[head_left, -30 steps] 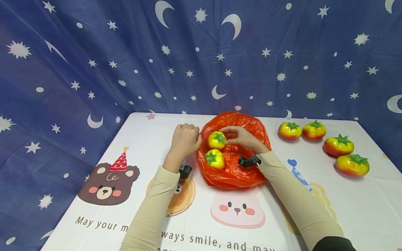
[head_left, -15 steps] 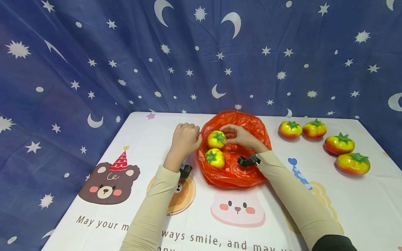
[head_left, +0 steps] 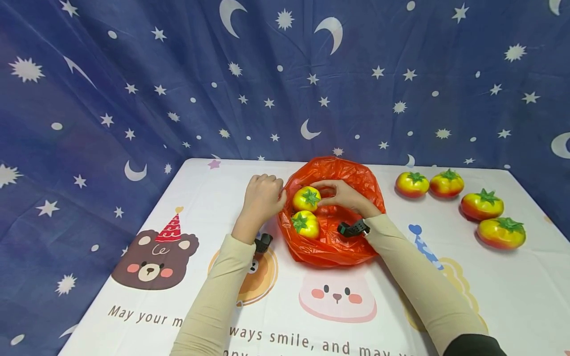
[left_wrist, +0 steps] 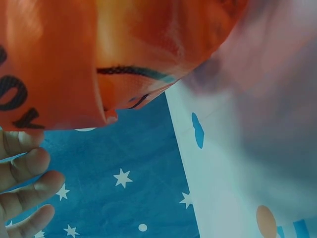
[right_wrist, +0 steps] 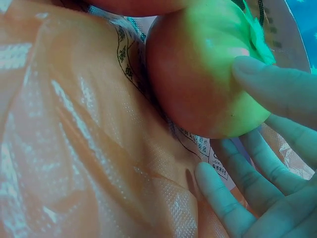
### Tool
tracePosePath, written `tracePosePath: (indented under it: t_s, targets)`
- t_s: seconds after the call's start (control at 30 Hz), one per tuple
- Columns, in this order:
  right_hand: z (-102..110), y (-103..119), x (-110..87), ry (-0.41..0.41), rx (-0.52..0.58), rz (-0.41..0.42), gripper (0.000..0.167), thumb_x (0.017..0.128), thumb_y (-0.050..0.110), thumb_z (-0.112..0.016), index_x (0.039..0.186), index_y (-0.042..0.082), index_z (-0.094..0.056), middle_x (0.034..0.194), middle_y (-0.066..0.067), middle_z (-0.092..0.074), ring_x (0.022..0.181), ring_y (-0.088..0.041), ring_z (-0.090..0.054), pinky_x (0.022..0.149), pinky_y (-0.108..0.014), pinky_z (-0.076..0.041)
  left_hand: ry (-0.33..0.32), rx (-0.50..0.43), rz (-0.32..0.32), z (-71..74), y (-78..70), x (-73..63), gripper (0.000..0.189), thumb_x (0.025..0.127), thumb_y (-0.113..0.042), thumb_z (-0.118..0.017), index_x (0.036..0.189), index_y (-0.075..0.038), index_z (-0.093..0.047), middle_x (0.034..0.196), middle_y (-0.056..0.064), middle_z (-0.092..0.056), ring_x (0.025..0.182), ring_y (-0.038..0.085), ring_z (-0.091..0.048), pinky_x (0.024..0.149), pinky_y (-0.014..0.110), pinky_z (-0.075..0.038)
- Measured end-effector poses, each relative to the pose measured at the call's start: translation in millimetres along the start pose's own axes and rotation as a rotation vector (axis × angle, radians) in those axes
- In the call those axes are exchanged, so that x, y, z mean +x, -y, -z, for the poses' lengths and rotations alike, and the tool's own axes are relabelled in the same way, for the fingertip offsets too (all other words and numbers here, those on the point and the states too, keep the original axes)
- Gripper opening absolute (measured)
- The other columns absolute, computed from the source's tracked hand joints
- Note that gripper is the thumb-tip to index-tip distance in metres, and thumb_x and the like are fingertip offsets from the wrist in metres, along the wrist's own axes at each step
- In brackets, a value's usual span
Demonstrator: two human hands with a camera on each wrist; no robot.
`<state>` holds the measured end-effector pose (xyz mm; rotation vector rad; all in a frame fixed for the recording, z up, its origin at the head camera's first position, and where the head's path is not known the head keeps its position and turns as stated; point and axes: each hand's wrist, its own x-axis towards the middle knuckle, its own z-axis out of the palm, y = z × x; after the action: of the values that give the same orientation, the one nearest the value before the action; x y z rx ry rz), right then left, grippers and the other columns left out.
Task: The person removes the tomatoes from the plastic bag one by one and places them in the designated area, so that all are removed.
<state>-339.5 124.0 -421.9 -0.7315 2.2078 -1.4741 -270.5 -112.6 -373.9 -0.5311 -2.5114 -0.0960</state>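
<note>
A red plastic bag [head_left: 338,252] stands with its mouth spread wide. Inside its left part are two yellow-red tomatoes, the rear tomato [head_left: 306,199] and the front tomato [head_left: 305,225], each with a green star-shaped calyx. My right hand [head_left: 345,197] reaches into the bag and holds the rear tomato from its right side. In the right wrist view the thumb lies on that tomato [right_wrist: 208,84] near its calyx, with the fingers below. My left hand [head_left: 263,200] is at the bag's left rim, fingers bent; the left wrist view has the fingertips at the bag's edge [left_wrist: 59,106].
At the right side of the white printed tablecloth [head_left: 178,341] sit several more tomatoes, among them one at the back [head_left: 411,185] and one nearest the front [head_left: 501,233]. A dark blue starry curtain [head_left: 249,74] hangs behind the table.
</note>
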Motion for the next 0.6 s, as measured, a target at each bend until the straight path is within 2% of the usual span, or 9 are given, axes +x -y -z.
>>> tracePosePath:
  t_s: [0.23, 0.37, 0.6]
  targets:
    - [0.4, -0.2, -0.3, 0.011, -0.029, 0.010, 0.054, 0.080, 0.010, -0.071, 0.131, 0.006, -0.052, 0.133, -0.015, -0.055, 0.123, -0.031, -0.053, 0.101, -0.040, -0.044, 0.007, 0.002, 0.006, 0.5, 0.3, -0.1, 0.021, 0.082, -0.017, -0.060, 0.063, -0.008, -0.057, 0.059, 0.006, -0.056, 0.063, 0.025, -0.057, 0.069, 0.040, -0.046]
    - [0.3, -1.4, 0.0, 0.029, -0.015, 0.032, 0.055, 0.081, 0.007, -0.070, 0.132, 0.004, -0.050, 0.135, -0.018, -0.052, 0.124, -0.034, -0.051, 0.102, -0.044, -0.042, 0.013, 0.006, 0.006, 0.3, 0.6, -0.2, 0.021, 0.082, -0.017, -0.060, 0.064, -0.008, -0.058, 0.060, 0.005, -0.057, 0.063, 0.025, -0.057, 0.069, 0.039, -0.046]
    - [0.0, -1.8, -1.4, 0.018, 0.027, 0.005, 0.055, 0.080, 0.006, -0.071, 0.131, 0.005, -0.049, 0.137, -0.017, -0.050, 0.124, -0.035, -0.050, 0.103, -0.046, -0.041, 0.005, 0.009, -0.002, -0.3, 0.8, -0.4, 0.021, 0.082, -0.018, -0.059, 0.064, -0.008, -0.058, 0.060, 0.005, -0.057, 0.063, 0.024, -0.057, 0.067, 0.038, -0.045]
